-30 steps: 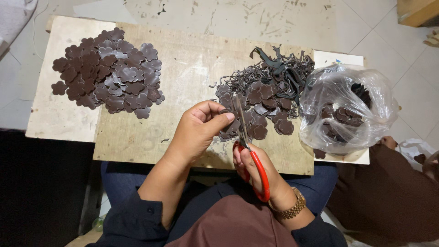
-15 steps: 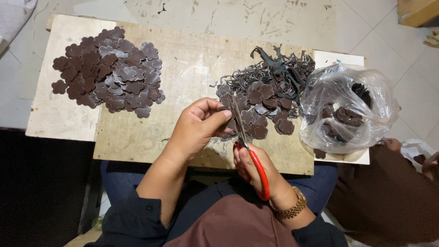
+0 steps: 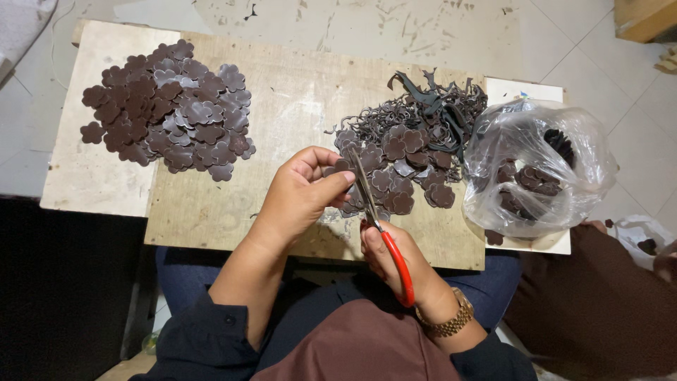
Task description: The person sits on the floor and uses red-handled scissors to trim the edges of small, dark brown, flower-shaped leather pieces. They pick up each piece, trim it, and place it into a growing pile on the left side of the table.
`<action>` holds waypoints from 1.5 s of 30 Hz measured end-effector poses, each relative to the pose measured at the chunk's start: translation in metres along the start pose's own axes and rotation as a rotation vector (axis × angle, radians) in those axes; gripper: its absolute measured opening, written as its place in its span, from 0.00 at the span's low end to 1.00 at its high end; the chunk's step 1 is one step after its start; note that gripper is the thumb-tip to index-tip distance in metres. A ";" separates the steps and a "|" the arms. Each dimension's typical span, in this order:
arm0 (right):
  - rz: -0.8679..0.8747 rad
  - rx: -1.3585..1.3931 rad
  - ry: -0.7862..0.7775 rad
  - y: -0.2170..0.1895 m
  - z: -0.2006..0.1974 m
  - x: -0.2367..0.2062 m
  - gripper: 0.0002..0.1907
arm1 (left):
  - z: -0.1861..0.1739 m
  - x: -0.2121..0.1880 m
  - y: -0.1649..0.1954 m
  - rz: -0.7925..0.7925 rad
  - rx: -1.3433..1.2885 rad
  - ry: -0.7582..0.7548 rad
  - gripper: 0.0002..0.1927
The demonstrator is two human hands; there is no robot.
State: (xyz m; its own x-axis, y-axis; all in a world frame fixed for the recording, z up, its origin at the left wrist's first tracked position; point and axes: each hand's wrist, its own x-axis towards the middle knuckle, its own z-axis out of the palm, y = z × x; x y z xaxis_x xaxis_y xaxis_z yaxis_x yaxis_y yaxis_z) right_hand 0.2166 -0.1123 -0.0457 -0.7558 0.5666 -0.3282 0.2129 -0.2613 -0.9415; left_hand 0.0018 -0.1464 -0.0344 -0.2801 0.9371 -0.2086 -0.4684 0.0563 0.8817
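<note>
My left hand pinches a small dark brown flower-shaped piece at the near edge of the wooden board. My right hand grips red-handled scissors, whose blades point up and away, right beside the pinched piece. Just beyond both hands lies a pile of uncut brown flower shapes mixed with thin dark offcut strips. A larger heap of trimmed flower shapes sits at the board's far left.
A clear plastic bag holding more brown pieces sits on the right, on a white board. A pale panel lies under the left end of the wooden board. Tiled floor surrounds the boards. Brown fabric lies at the lower right.
The scissors and the pinched piece have shifted only slightly; both hands stay in the same spot at the board's near edge.
</note>
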 end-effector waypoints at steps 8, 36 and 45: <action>0.021 -0.060 0.025 0.000 0.002 0.000 0.26 | -0.003 0.001 -0.004 0.024 0.007 0.002 0.13; -0.121 0.332 -0.003 0.016 0.002 0.005 0.22 | 0.008 -0.009 0.005 0.102 0.156 -0.051 0.20; -0.359 0.344 0.265 0.008 -0.004 0.014 0.08 | 0.017 -0.013 0.002 -0.128 0.222 -0.171 0.22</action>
State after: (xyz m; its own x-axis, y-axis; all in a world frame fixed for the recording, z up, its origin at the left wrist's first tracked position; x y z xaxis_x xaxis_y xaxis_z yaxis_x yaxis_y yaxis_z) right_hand 0.2102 -0.1028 -0.0586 -0.5524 0.8325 -0.0417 -0.2767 -0.2303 -0.9330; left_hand 0.0188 -0.1526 -0.0230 -0.0768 0.9607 -0.2668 -0.2908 0.2343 0.9276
